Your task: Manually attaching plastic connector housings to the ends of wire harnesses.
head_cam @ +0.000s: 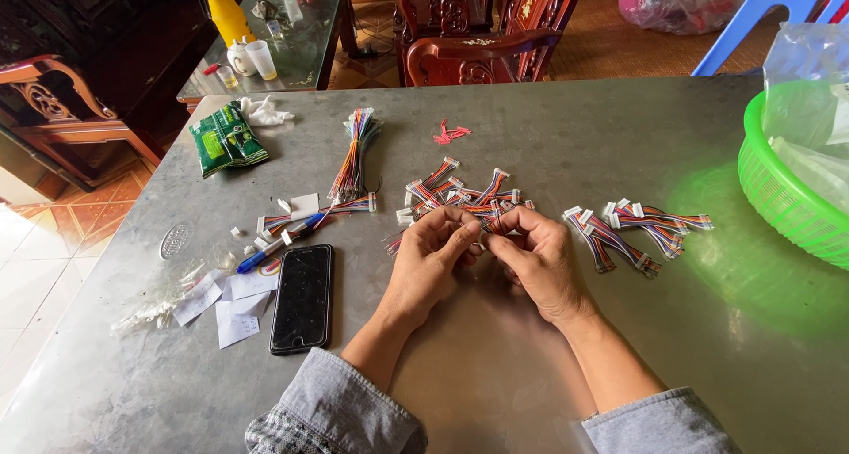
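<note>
Left hand: my left hand (433, 258) rests low on the grey metal table (495, 366), fingers curled inward, thumb and forefinger pinched shut on one end of a short striped cable (485, 227).
Right hand: my right hand (535, 259) mirrors it, knuckles up, fingertips closed on the other end of the same cable; the two hands touch at the fingertips.
Held cable: it sits between my fingertips, just in front of the loose cable pile (460, 196); most of it is hidden by my fingers.
Forearms: both come in from the bottom edge, grey sleeves pushed back from the wrists.
Right of my hands: a finished cable group (637, 228) with white connectors lies near my right hand, apart from the pile; I cannot count its cables exactly.
Left of my hands: one black phone (302, 297) lies face up, well clear of my left wrist; one blue pen (281, 242) just beyond it, paper slips (232, 302) beside it.
Further back: one long wire bundle (354, 153), one green packet (227, 140), a few pink scraps (451, 134).
Far right: one green basket (787, 198) at the table edge, holding clear plastic bags.
In the way: nothing lies between my hands and the pile; only my own fingers cover the cable.
</note>
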